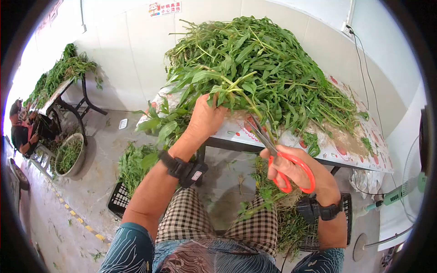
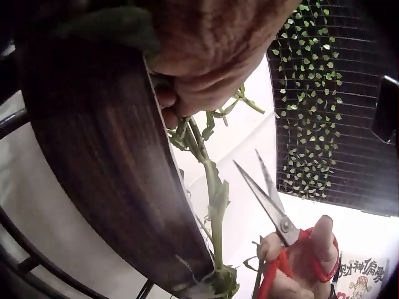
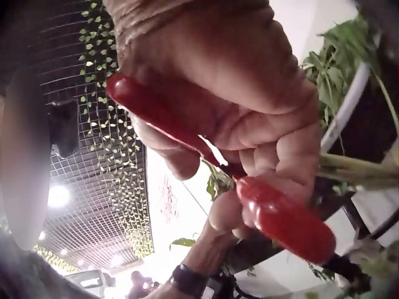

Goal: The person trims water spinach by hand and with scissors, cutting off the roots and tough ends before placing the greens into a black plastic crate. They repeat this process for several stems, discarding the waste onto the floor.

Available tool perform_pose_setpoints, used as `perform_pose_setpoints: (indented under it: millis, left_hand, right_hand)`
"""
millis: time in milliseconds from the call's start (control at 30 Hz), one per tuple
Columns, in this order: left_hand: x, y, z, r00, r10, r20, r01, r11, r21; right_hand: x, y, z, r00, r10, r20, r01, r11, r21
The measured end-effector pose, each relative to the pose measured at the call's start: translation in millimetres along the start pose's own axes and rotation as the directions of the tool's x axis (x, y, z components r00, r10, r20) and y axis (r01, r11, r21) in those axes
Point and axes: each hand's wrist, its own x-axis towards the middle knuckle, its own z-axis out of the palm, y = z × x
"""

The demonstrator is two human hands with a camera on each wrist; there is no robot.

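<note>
Head view, desk: the desk [image 1: 382, 157] wears a white cover with red strawberry prints, soil scattered at its right; a leafy heap [image 1: 255, 59] covers much of it.
Head view, room: pale panelled wall [image 1: 150, 54], red-lettered sign [image 1: 165, 9], socket [image 1: 347, 31] with dark cables, grey tiled floor [image 1: 102, 145] strewn with leaf scraps and crossed by a yellow-and-black line [image 1: 77, 219].
Head view, far left: second desk [image 1: 57, 94] under more greens, a tub [image 1: 81, 166] of greens, another person [image 1: 22, 136].
Head view, nearby: black crates [image 1: 117, 202] beside both legs; green fan [image 1: 400, 192] at right.
Head view, hands: left hand [image 1: 207, 118] pinches a leafy stem [image 1: 250, 103] at the heap's near side, leaves over its fingertips; right hand [image 1: 296, 170] has its fingers curled in the red handles of the scissors [image 1: 270, 145], blades by the stem.
Left wrist view, obstruction: a broad dark brown surface [image 2: 112, 156] blocks much of the left.
Left wrist view, scissors: blades parted, pointing toward the stem.
Right wrist view, room: ceiling grid [image 3: 56, 37], hanging vines [image 3: 103, 68], lamps; blurred pale shape [image 3: 25, 162] at left.
Right wrist view, grip: right hand round the red handles; blades hidden.
</note>
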Motion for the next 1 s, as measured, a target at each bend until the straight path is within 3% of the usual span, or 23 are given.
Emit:
perform_pose_setpoints:
  millis: [67,167,300,467,567,667,767,1000]
  left_hand:
    - [3.8,-18.4,3.9,0.993,0.108,-0.057,-0.095,0.977,0.193]
    - [3.9,-15.6,1.4,0.918,0.395,-0.034,-0.320,0.790,0.523]
    - [5.1,-17.9,2.8,0.942,0.317,-0.107,-0.293,0.937,0.193]
    - [8.0,-19.5,5.8,0.983,0.123,-0.133,-0.119,0.992,0.039]
    - [9.8,-27.8,13.5,0.970,0.085,-0.226,-0.110,0.989,-0.101]
    - [6.4,-16.3,5.6,0.986,0.054,-0.157,-0.062,0.997,-0.049]
    - [6.2,-11.2,4.1,0.985,0.056,-0.162,-0.074,0.992,-0.107]
    - [2.6,11.3,-1.3,0.990,-0.079,-0.117,0.048,0.968,-0.245]
  right_hand:
    - [9.1,4.1,5.3,0.992,-0.129,0.000,0.126,0.975,-0.183]
    - [23.3,10.2,2.0,0.974,-0.222,-0.040,0.212,0.962,-0.172]
    - [29.3,10.2,5.6,0.973,-0.217,-0.072,0.197,0.955,-0.222]
    - [30.9,10.7,7.0,0.975,-0.207,-0.078,0.177,0.941,-0.288]
    - [35.4,11.7,6.2,0.971,-0.209,-0.111,0.161,0.928,-0.336]
    - [34.7,7.3,6.6,0.976,-0.194,-0.103,0.152,0.934,-0.323]
    - [35.1,6.3,6.3,0.984,-0.133,-0.119,0.084,0.934,-0.347]
    - [36.9,9.4,6.5,0.966,-0.229,-0.122,0.177,0.925,-0.337]
